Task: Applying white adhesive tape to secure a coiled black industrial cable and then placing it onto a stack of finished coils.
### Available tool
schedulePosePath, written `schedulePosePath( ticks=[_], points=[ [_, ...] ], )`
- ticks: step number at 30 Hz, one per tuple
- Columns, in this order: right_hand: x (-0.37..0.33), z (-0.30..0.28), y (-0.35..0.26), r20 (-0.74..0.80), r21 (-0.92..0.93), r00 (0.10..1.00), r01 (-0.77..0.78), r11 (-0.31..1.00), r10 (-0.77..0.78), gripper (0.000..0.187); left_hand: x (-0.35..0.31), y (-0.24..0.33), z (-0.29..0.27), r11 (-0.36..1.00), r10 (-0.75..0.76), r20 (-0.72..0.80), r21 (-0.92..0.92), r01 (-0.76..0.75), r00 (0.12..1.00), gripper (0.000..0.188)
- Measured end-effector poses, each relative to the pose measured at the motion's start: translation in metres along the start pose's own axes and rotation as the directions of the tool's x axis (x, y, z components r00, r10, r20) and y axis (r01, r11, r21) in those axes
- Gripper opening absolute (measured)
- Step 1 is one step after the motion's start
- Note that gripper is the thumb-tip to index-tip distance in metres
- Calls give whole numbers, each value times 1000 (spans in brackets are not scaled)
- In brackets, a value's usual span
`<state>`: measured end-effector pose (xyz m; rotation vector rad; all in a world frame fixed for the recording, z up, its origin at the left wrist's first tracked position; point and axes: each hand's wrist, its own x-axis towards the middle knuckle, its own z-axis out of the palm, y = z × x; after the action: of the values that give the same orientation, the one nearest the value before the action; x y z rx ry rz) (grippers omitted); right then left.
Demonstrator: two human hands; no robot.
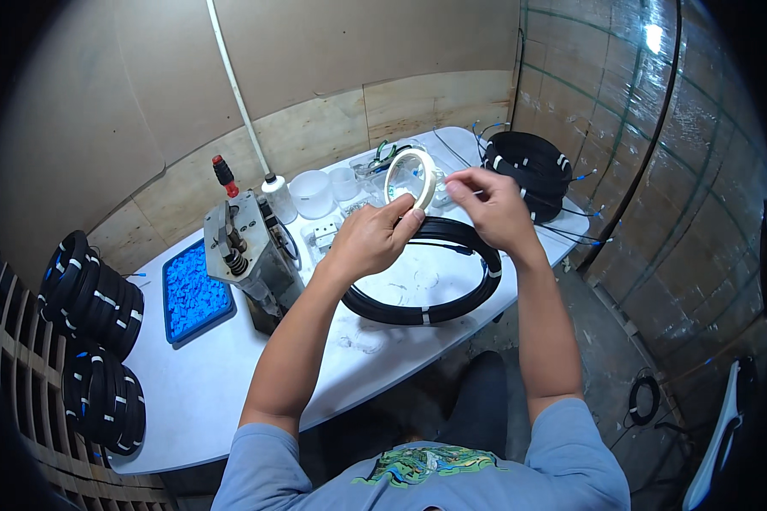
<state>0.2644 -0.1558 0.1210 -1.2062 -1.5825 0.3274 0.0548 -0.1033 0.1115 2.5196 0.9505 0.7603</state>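
A roll of cream masking tape (429, 183) is upright in my left hand (371, 234), the thumb and fingers closed on its lower rim. Just right of the roll, my right hand (496, 211) is raised with thumb and forefinger drawn together; what they pinch, if anything, is too small to make out. Beneath both hands a coil of black cable (469, 302) lies on the white table (332, 379). White bands go round the coil at a few places, and my left hand covers part of its far left side.
A metal press machine (251, 226) stands on the left beside a blue tray (172, 341) of small blue parts. Stacked black coils (102, 298) sit at the left edge, more coils (528, 175) at the back right. Clear tubs (312, 196) and a bottle (279, 200) line the back.
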Motion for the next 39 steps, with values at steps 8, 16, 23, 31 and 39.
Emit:
schedulePosePath(
  ticks=[8, 16, 23, 31, 39],
  points=[
    [9, 4, 2, 30, 318, 988, -153, 936, 152, 31, -1, 5, 4, 998, 62, -21, -17, -63, 998, 33],
    [-1, 6, -10, -157, -203, 801, 546, 813, -577, 8, 3, 5, 5, 999, -26, -17, 18, 26, 1000, 31],
    [-10, -2, -5, -182, -61, 960, 205, 977, -213, 26, 3, -7, 4, 999, -34, -61, -22, 33, 998, 31],
    [10, 10, -2, 383, 141, 922, -115, 983, 53, 44, -2, -2, 4, 999, -41, -47, -18, 40, 998, 29],
    [20, 16, -6, 213, 494, 965, -239, 836, 150, 27, -6, -10, 8, 995, -61, -126, -87, 50, 990, 42]
  ],
)
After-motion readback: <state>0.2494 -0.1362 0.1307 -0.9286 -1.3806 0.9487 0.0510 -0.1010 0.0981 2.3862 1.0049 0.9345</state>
